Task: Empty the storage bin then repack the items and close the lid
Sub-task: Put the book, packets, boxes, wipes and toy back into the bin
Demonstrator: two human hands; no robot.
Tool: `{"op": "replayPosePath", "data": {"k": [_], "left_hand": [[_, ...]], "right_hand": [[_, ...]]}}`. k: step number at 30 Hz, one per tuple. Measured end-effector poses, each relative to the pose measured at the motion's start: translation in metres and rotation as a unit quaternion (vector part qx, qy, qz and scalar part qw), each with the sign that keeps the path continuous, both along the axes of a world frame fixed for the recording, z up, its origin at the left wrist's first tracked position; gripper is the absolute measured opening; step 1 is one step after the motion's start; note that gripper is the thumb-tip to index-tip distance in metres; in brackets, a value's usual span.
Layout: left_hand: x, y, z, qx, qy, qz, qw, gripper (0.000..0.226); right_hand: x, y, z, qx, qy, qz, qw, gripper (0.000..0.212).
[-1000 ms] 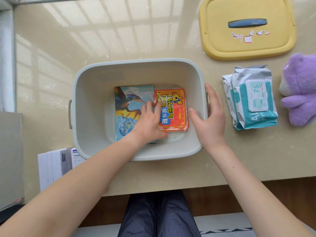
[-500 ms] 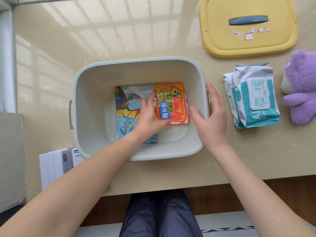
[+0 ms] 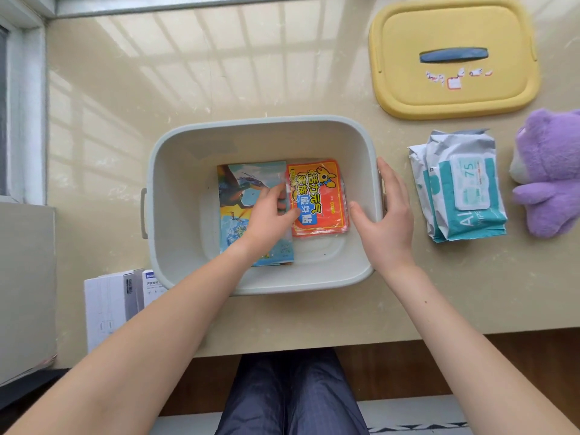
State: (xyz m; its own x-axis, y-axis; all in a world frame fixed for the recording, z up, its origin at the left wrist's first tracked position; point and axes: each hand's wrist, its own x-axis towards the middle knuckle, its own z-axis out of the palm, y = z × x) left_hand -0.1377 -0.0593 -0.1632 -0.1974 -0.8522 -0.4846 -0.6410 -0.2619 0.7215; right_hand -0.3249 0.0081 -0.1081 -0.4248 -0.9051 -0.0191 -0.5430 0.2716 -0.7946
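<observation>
Now your left hand (image 3: 271, 215) is down inside the storage bin (image 3: 260, 124), the forearm coming in from 7 o'clock. Its fingers are curled and pinch the left edge of the orange packet (image 3: 323, 196). This packet lies flat on the bin floor, touching the picture book (image 3: 241, 183) at its 9 o'clock side. Your right hand (image 3: 386, 221) rests on the bin's rim at 3 o'clock, relaxed: straight fingers outside the wall, thumb inside.

The bin stands in the middle of a glossy beige table (image 3: 157, 89). From the bin, the yellow lid (image 3: 452, 89) lies at 1 o'clock, well apart. The wet wipes packs (image 3: 464, 189) are at 3 o'clock, with a purple plush toy (image 3: 549, 171) just beside them. A white box (image 3: 106, 306) sits at 8 o'clock, and a window frame (image 3: 31, 105) at 10 o'clock.
</observation>
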Motion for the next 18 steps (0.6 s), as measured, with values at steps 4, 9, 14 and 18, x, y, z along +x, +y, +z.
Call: {"op": "replayPosePath", "data": {"k": [4,9,14,18], "left_hand": [[0.014,0.009,0.04,-0.046,-0.088,-0.052,0.994,0.054],[0.039,0.034,0.132,-0.222,-0.133,-0.089,0.962,0.045],[0.074,0.088,0.206,-0.312,-0.16,-0.057,0.935,0.046],[0.117,0.143,0.221,-0.281,-0.183,0.012,0.942,0.049]], "right_hand": [[-0.002,0.0,0.014,0.054,0.055,0.047,0.996,0.069],[0.007,0.001,0.073,0.006,0.135,0.091,0.987,0.057],[0.039,0.03,0.128,-0.048,0.173,0.181,0.967,0.05],[0.075,0.065,0.142,-0.06,0.156,0.269,0.949,0.047]]}}
